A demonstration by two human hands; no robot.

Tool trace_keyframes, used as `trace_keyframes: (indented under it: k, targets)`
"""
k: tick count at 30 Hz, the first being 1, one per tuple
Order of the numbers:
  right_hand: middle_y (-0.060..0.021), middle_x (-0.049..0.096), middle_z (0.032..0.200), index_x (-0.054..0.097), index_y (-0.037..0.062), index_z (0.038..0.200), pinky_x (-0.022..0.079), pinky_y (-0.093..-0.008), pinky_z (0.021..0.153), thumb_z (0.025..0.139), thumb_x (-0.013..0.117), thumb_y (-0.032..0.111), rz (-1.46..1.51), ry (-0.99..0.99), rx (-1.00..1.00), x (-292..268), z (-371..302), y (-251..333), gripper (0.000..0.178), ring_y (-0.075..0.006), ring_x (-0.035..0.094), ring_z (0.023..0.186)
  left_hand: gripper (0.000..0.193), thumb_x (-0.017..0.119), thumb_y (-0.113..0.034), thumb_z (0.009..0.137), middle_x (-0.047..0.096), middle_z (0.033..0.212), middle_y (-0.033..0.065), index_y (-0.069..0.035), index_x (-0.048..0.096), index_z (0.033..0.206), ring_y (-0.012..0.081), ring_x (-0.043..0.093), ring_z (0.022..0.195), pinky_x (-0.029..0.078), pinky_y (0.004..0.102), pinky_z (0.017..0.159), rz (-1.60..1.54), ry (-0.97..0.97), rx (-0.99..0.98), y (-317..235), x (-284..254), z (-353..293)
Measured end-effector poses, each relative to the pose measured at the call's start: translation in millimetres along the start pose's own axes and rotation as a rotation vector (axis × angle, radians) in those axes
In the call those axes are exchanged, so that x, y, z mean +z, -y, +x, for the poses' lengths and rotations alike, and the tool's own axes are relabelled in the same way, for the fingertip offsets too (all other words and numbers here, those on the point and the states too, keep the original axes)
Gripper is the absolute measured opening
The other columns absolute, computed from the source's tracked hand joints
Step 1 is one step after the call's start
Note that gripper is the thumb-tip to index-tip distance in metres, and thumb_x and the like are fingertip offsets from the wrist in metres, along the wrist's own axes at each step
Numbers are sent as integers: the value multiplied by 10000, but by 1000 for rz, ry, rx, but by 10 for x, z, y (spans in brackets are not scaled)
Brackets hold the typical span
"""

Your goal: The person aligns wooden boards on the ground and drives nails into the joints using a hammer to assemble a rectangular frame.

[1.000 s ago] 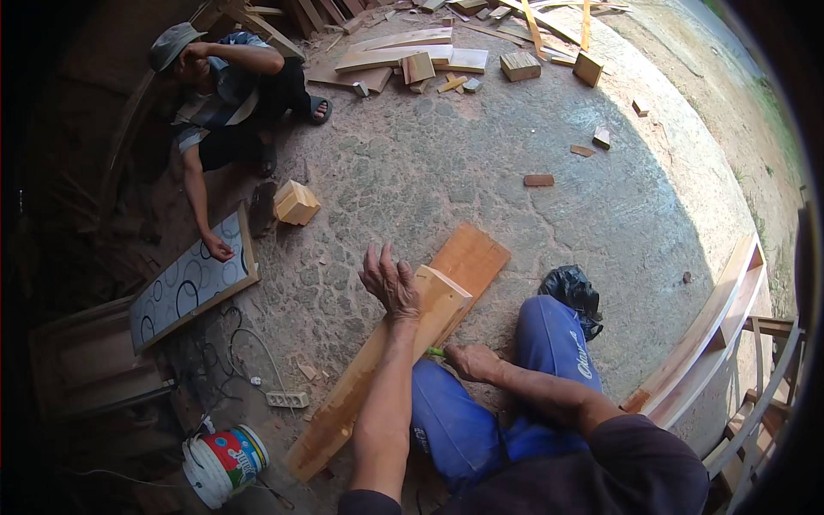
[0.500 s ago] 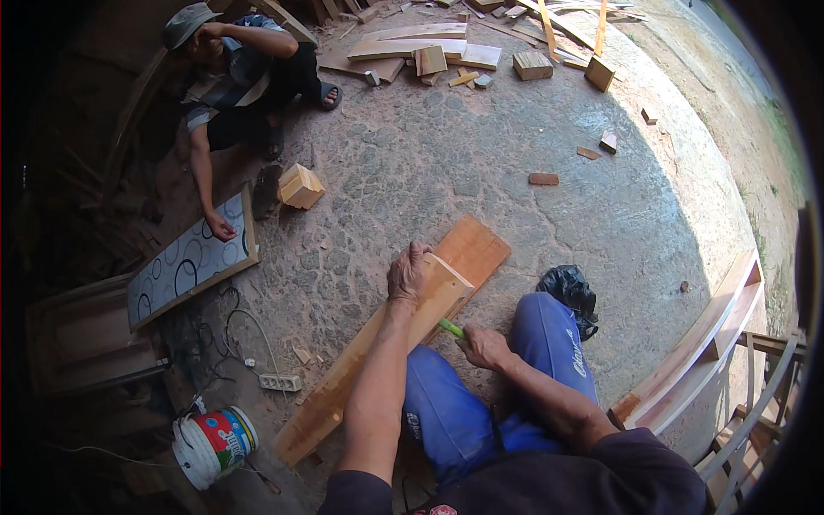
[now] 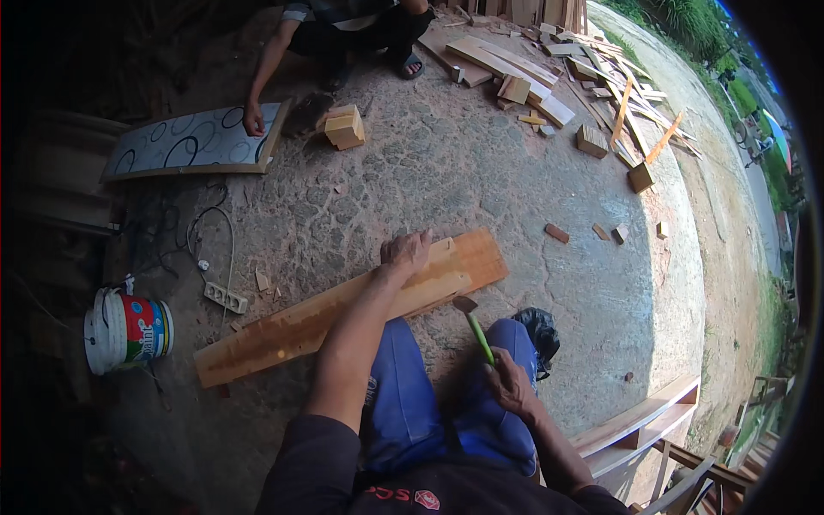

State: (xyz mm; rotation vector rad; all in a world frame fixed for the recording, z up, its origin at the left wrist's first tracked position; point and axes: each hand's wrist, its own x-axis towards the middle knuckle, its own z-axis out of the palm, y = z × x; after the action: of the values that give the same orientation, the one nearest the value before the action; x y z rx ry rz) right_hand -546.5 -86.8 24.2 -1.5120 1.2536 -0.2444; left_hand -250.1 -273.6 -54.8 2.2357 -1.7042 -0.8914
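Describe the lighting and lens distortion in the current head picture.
Head view: hard sun bleaches the concrete strip at the right, while the long board lies in shade; head view: the far left sinks into near-black; head view: a dark fisheye rim rounds the corners, and the long edges of the patterned panel look bowed.

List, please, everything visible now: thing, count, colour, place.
boards: at least two, tan and orange-brown, centre
hammer: one, green handle, lower centre
plastic bag: one, black, right of centre
bucket: one, white, left
power strip: one, white, left
cables: several, dark and pale, left
patterned panel: one, white, upper left
wood block: one, yellowish, beside panel
scrap wood: many, brown and pale, upper right
frame: one, pale wood, lower right
floor: one, grey, throughout
co-worker: one, dark trousers, top
left hand: one, bare, on boards
right hand: one, bare, on hammer
legs: two, blue trousers, lower centre
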Motion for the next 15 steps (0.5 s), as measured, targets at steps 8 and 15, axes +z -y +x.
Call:
trace_keyframes:
  k: [8, 15]
  targets:
    - [-265, 643, 940, 363, 66, 1503, 528, -481, 685, 982, 528, 81, -319, -403, -449, -107, 704, 176, 547, -458, 656, 783, 677, 313, -503, 1035, 701, 1025, 289, 29, 727, 970, 454, 676, 1015, 520, 519, 935, 94, -65, -101, 255, -237, -350]
    - [-280, 639, 989, 317, 63, 1527, 523, -519, 654, 910, 579, -6, -443, -760, -855, -269, 664, 670, 674, -445, 650, 795, 654, 328, -484, 1034, 717, 975, 272, -4, 755, 912, 413, 703, 978, 550, 499, 893, 101, -133, -143, 173, -254, -443]
